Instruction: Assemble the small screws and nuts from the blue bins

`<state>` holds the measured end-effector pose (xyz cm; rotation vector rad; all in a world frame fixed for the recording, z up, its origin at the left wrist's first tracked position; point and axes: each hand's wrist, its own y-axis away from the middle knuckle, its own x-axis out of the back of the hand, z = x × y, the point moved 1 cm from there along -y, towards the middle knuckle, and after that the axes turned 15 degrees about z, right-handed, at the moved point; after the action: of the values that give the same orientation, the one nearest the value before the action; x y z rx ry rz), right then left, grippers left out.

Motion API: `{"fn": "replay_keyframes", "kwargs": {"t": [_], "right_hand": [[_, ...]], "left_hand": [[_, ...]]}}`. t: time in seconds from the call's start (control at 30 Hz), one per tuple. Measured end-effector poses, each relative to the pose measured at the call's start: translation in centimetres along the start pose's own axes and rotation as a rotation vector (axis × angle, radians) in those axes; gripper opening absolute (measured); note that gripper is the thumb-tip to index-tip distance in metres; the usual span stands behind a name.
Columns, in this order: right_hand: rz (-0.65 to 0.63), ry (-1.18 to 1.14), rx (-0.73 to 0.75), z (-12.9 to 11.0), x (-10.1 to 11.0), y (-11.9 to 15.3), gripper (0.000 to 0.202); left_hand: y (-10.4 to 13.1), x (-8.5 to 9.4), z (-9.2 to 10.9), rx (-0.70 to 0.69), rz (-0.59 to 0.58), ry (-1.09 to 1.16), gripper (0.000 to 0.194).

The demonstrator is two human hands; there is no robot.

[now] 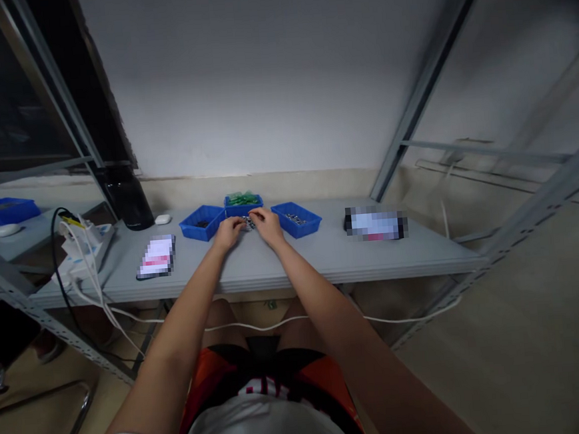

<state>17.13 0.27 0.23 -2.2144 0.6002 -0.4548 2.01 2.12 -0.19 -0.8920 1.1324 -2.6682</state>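
Note:
My left hand [229, 234] and my right hand [268, 225] are close together over the shelf table, between three blue bins. Small shiny metal parts [248, 223] show between my fingertips, too small to name. Both hands have their fingers drawn together in a pinch; what exactly each one holds is hidden. Just left of my left hand, a blue bin [190, 230] contains small dark pieces. Right of my right hand, another blue bin [312, 226] has small silvery metal parts inside. Behind my hands, a third blue bin [227, 209] holds green pieces [242, 198].
A phone [157, 256] lies to the left and a blurred-out phone [374, 224] to the right on the grey tabletop [253, 266]. A black cylinder [128, 197], a small white case [163, 219] and a power strip [91, 249] with cables stand left. Metal posts frame both ends.

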Motion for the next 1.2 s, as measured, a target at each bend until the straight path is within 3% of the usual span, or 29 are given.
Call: {"fn": "replay_keyframes", "kwargs": {"t": [0.2,0.4,0.53,0.63,0.83,1.0,1.1,1.2], "right_hand": [[0.001,0.044,-0.033,0.7,-0.1,0.0,0.019],[-0.152,0.098,-0.068,1.7,-0.5,0.3,0.017],[-0.350,0.122,-0.003,1.8,-0.7,0.9,0.016],[-0.428,0.120,0.006,1.6,-0.7,1.1,0.017],[-0.363,0.086,-0.043,1.5,-0.7,1.0,0.016],[-0.152,0.079,-0.141,1.4,-0.4,0.3,0.015],[-0.058,0.032,-0.153,1.0,-0.1,0.0,0.016],[-0.052,0.005,-0.110,0.3,0.0,0.0,0.017]], "left_hand": [[-0.2,0.3,-0.3,0.014,0.111,-0.048,0.018],[-0.4,0.7,-0.2,0.049,0.228,-0.015,0.018],[-0.4,0.2,0.0,0.018,0.173,0.033,0.015],[-0.3,-0.2,-0.1,-0.001,0.133,0.039,0.014],[-0.4,0.1,0.1,0.017,0.170,0.042,0.016],[-0.4,0.7,0.6,0.064,0.209,-0.028,0.017],[-0.2,0.6,0.5,0.072,0.130,-0.061,0.014],[0.0,0.3,0.5,0.035,0.004,-0.035,0.012]]}}
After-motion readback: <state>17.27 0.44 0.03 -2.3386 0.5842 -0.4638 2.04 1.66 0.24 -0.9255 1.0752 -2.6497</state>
